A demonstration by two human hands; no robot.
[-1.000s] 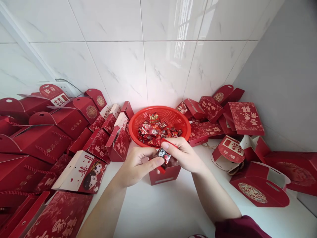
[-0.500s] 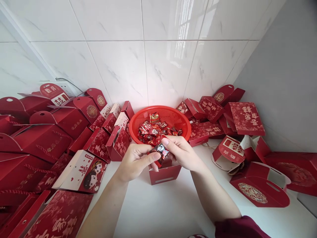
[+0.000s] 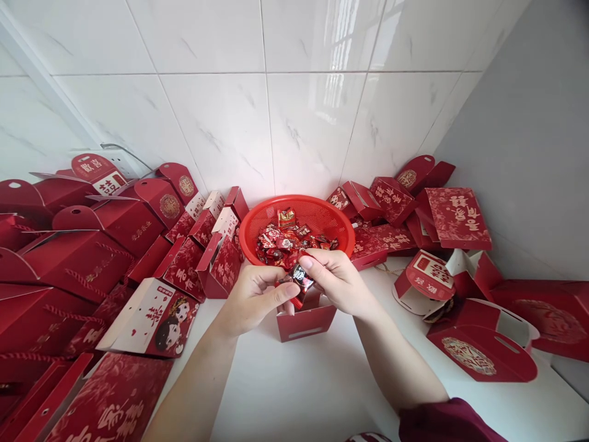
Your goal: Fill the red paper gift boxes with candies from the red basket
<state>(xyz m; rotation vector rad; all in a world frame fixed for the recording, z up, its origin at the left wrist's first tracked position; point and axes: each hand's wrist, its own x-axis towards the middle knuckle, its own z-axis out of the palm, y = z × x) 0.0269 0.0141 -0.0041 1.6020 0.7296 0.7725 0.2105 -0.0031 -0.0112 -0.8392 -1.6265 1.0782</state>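
Between my two hands is a wrapped candy in a shiny black and red wrapper with white print. My left hand pinches its left side between thumb and fingers. The right hand is closed on its upper right side. Just below the hands stands a small red box, its upper part partly hidden by my fingers. Behind them a red plastic colander holds a heap of wrapped candies, mostly red, one gold on top.
Many red gift boxes crowd the left side, some with rope handles. More red boxes stand and lie on the right. A white table lies beneath, with a white tiled wall behind and a socket with a cable at the left.
Both hands stay in nearly the same place with the candy between them. The candy appears slightly turned in the fingers.
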